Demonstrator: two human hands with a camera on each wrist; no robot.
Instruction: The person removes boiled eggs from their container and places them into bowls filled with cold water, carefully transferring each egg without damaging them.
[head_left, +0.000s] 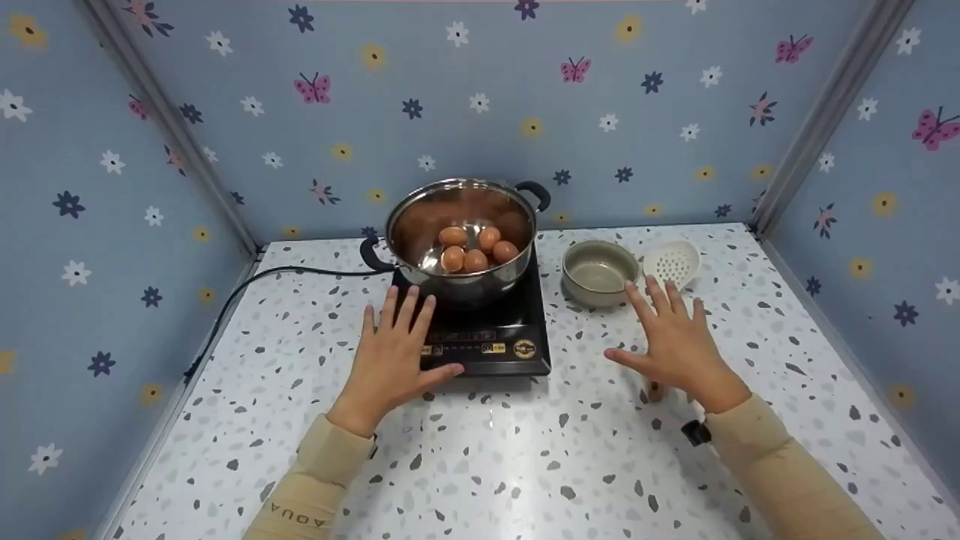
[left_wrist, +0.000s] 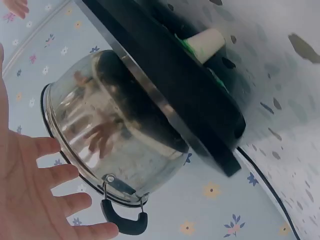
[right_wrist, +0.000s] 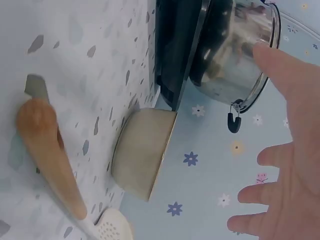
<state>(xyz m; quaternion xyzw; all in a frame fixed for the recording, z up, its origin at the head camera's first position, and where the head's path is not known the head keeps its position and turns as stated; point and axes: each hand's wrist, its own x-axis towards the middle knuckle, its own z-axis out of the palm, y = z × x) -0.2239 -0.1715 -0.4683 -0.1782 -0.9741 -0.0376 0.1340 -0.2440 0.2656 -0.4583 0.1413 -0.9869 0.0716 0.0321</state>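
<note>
Both hands are held with fingers spread and nothing in them. My left hand [head_left: 390,364] is over the left front edge of the black induction cooker [head_left: 480,360]; in the left wrist view its fingers appear beside the steel pot [left_wrist: 110,135]. On the cooker stands the pot [head_left: 469,283], with several brown eggs [head_left: 475,261] inside. My right hand [head_left: 679,349] hovers above the slotted spoon, whose white perforated head [head_left: 673,264] lies beside a grey-green bowl [head_left: 600,274]. The right wrist view shows the spoon's wooden handle [right_wrist: 52,157] and the bowl [right_wrist: 142,150].
A black cord [head_left: 277,268] runs from behind the cooker to the left edge of the speckled table [head_left: 487,465]. Patterned blue panels [head_left: 480,105] stand at the back and both sides. The pot's black handles [head_left: 534,195] stick out left and right.
</note>
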